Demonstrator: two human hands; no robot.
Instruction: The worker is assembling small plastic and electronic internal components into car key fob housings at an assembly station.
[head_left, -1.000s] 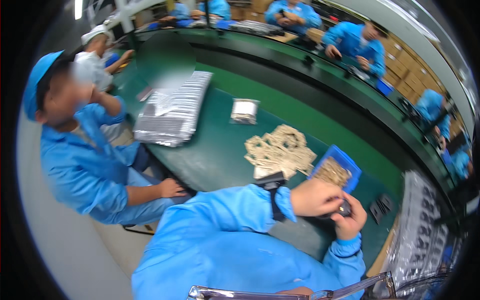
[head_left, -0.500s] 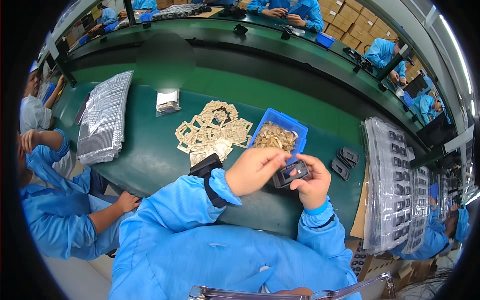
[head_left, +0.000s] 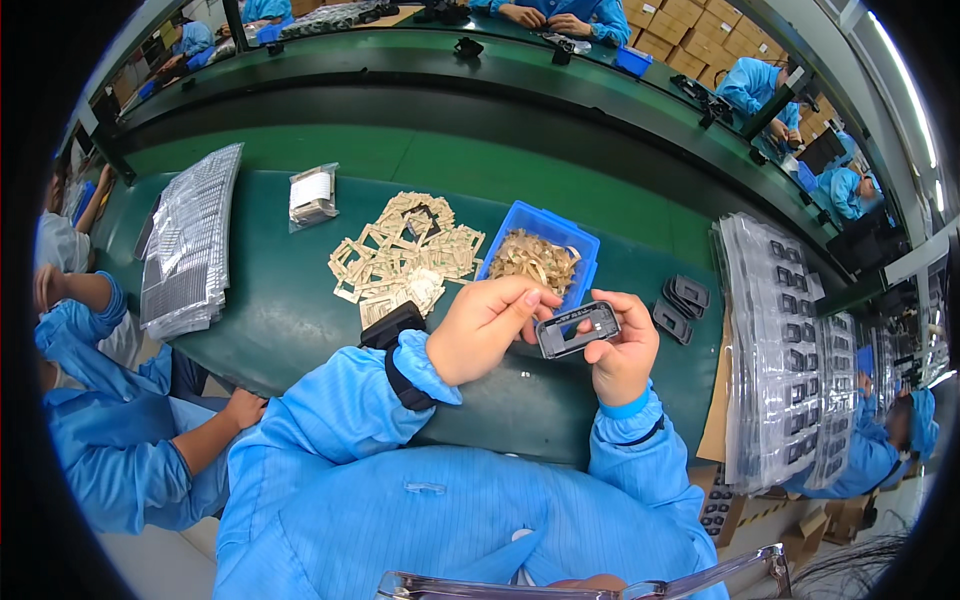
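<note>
A small dark rectangular frame part (head_left: 577, 329) is held over the green table (head_left: 280, 320). My right hand (head_left: 624, 352) grips it from below and at its right end. My left hand (head_left: 487, 328) pinches its left edge with thumb and fingertips. Just behind the hands stands a blue bin (head_left: 545, 258) filled with tan strips. Left of the bin lies a loose pile of tan frame-shaped pieces (head_left: 402, 258). A few more dark frame parts (head_left: 681, 304) lie to the right of my right hand.
A stack of clear trays with dark parts (head_left: 785, 350) stands at the right. Silver bags (head_left: 190, 240) lie stacked at the left, with a small bagged packet (head_left: 313, 196) behind. A seated person in blue (head_left: 110, 400) is at my left. Other workers sit along the far benches.
The view has swung from the left toward the table's right side. My hands have stayed together on the dark frame part, with the left fingers now at its left edge.
</note>
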